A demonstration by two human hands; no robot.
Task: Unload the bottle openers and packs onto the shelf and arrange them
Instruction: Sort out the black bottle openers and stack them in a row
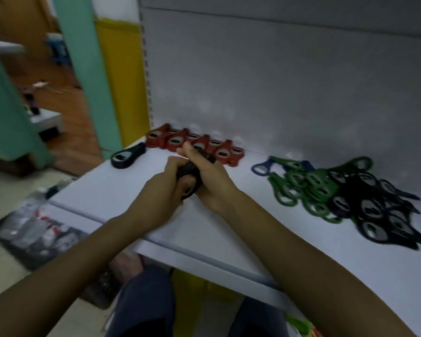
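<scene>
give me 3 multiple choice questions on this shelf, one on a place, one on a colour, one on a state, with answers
1. Where on the shelf is the black opener?
A) on the green pile
B) left of the tidy row
C) on the floor

2. What colour is that row?
A) yellow
B) white
C) red

3. What are the left hand and right hand doing?
A) gripping one dark bundle together
B) lying flat, empty
C) hanging below the shelf

Answers:
1 B: it lies just off the row's left end.
2 C: every opener in it is red.
3 A: both hands curl round the bundle above the shelf.
</scene>
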